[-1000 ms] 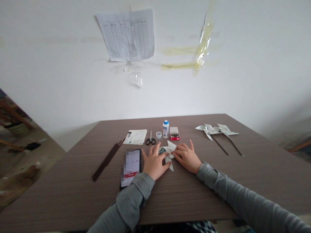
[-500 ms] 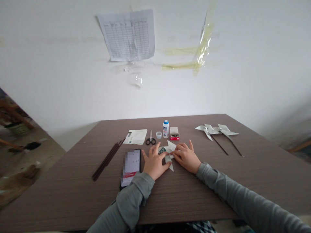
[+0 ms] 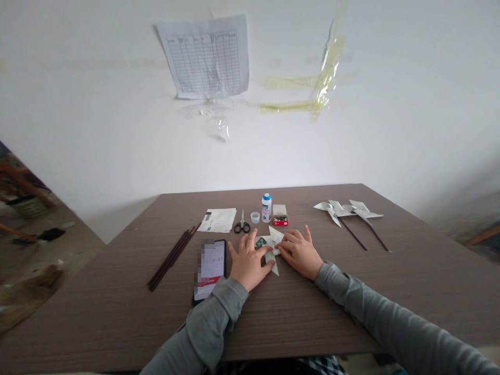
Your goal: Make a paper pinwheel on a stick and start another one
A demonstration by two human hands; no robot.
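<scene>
Mid-table, on the brown wood-grain surface (image 3: 312, 323), folded white paper pinwheel with green patch (image 3: 275, 235) lies between both hands. Left hand (image 3: 250, 263): fingers spread wide, tips at the paper. Right hand (image 3: 302, 255): fingers narrowed at its centre, little finger raised; can't tell if pinching. Left: black-edged phone (image 3: 211, 271), thin dark-brown sticks (image 3: 174, 258). Far: black-handled scissors (image 3: 242, 227), blue-capped white bottle (image 3: 266, 208), small red-and-white box (image 3: 280, 219). Far right: two stick-mounted white paper pinwheels (image 3: 365, 209).
</scene>
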